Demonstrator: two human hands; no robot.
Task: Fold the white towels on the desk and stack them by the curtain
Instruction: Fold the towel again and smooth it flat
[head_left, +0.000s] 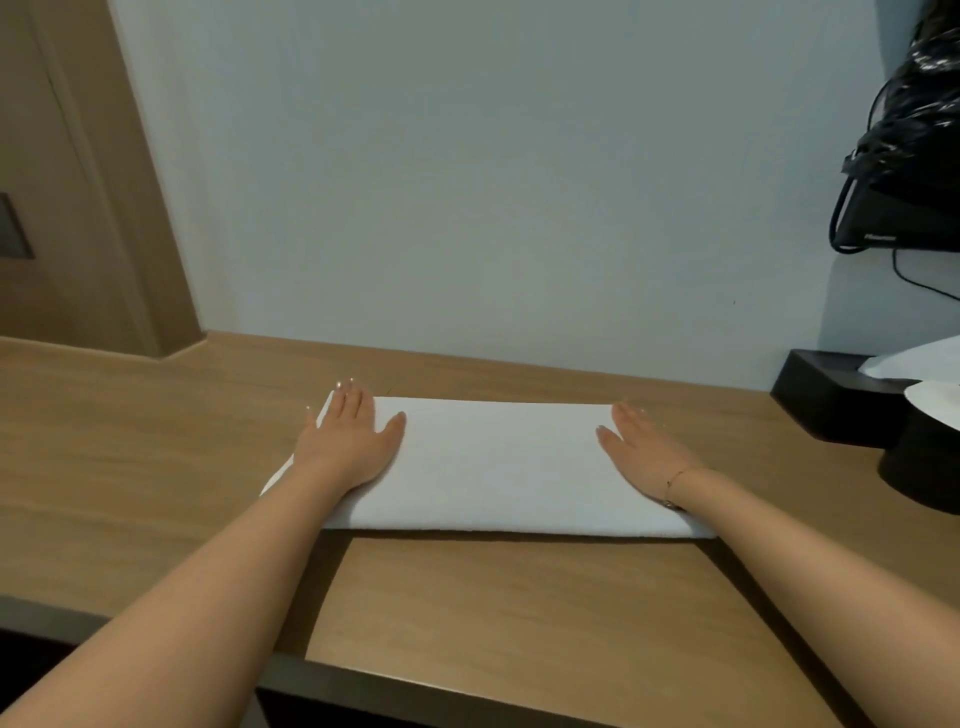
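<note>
Both hands lie flat on the white towel (493, 462), fingers straight and grasping nothing: the left hand (348, 441) presses the towel's left end, its fingertips reaching just past the far edge, and the right hand (644, 452) presses the right end, a thin bracelet (675, 480) at its wrist. That towel, folded into a long band, lies on the wooden desk (156, 467) near the pale wall (467, 182). Right of the towel, well apart, sits a black box (831, 405) holding what may be white tissue or paper (914, 364); the view there is cut off.
</note>
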